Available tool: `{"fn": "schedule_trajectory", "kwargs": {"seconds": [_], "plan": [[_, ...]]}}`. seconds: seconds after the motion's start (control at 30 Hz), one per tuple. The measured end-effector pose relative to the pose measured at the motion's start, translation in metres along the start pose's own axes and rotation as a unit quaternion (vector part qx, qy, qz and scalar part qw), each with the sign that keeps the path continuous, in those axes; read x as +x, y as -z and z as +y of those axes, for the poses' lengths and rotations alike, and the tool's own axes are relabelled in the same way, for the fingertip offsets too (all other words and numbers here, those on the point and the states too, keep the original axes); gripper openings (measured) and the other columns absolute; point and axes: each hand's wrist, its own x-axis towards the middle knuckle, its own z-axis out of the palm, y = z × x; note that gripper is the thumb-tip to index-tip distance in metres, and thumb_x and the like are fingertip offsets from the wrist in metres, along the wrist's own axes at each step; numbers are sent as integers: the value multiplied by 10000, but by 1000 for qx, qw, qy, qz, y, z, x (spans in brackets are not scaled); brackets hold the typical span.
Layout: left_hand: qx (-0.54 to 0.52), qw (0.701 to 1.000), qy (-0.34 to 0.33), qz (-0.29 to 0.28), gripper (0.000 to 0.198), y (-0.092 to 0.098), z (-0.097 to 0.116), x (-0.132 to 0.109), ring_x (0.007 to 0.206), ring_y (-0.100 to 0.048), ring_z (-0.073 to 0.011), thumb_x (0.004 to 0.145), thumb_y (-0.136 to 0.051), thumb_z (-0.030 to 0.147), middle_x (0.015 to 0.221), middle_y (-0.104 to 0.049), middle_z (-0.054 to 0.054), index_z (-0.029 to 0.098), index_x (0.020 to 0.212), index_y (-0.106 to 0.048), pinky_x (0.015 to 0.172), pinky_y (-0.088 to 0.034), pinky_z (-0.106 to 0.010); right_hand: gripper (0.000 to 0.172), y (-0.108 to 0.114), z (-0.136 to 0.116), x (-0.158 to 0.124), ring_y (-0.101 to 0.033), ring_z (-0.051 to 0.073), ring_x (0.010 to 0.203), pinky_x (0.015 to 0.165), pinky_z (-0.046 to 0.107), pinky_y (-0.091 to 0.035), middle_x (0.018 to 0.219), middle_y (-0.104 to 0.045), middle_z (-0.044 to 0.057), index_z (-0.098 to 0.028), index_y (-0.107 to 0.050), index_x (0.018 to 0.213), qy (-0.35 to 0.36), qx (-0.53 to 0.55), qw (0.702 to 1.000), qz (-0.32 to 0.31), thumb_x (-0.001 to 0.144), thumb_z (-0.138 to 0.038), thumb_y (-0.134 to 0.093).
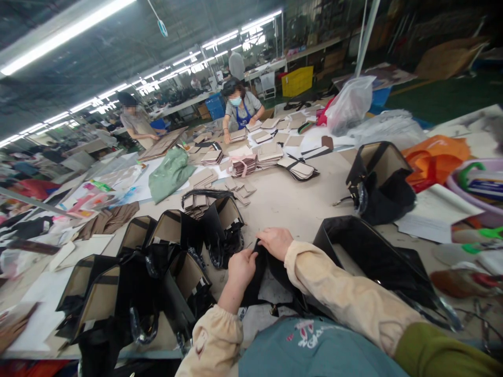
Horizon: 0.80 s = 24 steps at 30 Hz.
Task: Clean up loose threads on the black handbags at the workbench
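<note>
My left hand (241,268) is closed, thumb and fingers pinching the edge of a black handbag (254,280) in front of my body. Just beyond it, my right hand (276,242) is also closed on the edge of the same bag. Part of this bag is hidden behind my right sleeve and apron. To the right of my forearm lies another black handbag (389,262), its mouth open. Several black handbags with beige insides stand on the left, the nearest of them a bag (222,222) just beyond my left hand.
A further black bag (379,180) stands at the right, near orange fabric (436,157) and a purple basin (481,209). Stacks of beige and brown pieces (243,165) and a green cloth (171,173) lie farther back. Across the table, a masked person (241,107) handles pieces.
</note>
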Motion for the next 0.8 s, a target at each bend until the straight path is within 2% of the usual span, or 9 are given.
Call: {"fn": "schedule_trajectory", "kwargs": {"seconds": [0.17,0.37,0.47,0.57,0.67,0.8], "plan": [[15,1000,-6,-15,290,5,4,0,790,-626,-159,873,-414,361,821,-700,-40,211,808,-654,649,-356,-240,187,1,0,2,-596,167,810,636,249,-404,855,-651,30,-245,-641,906,8,-18,1000,-9,869,-341,-485],[22,999,-10,-40,318,10,3,5,784,-631,-166,858,-429,422,792,-695,-42,209,810,-660,636,-361,-243,209,1,-1,5,-595,163,822,665,254,-413,874,-649,46,-226,-642,893,6,-19,1000,-23,880,-335,-464],[-7,999,-30,-25,308,10,2,10,785,-635,-162,846,-450,449,816,-702,-36,226,889,-658,630,-363,-236,204,1,-3,6,-596,169,821,664,254,-417,868,-646,52,-207,-635,876,6,-19,999,-25,877,-327,-469],[-13,999,-39,7,320,6,2,15,789,-638,-156,881,-399,397,835,-706,-47,215,846,-660,644,-363,-233,194,4,-5,5,-593,166,827,676,252,-422,875,-642,54,-199,-624,881,5,-19,999,-26,883,-296,-457],[5,999,-30,25,353,3,4,17,754,-639,-159,895,-365,375,803,-702,-54,201,778,-649,613,-355,-241,176,10,-8,-1,-583,170,849,700,260,-430,912,-630,48,-213,-606,982,8,-5,1000,-27,855,-277,-501],[32,999,-19,31,337,3,7,18,744,-639,-165,890,-369,366,803,-697,-53,200,781,-642,593,-356,-250,442,20,-13,-27,-532,203,964,797,308,-429,1057,-570,80,-227,-465,1248,-18,40,999,18,817,-274,-549]]}}
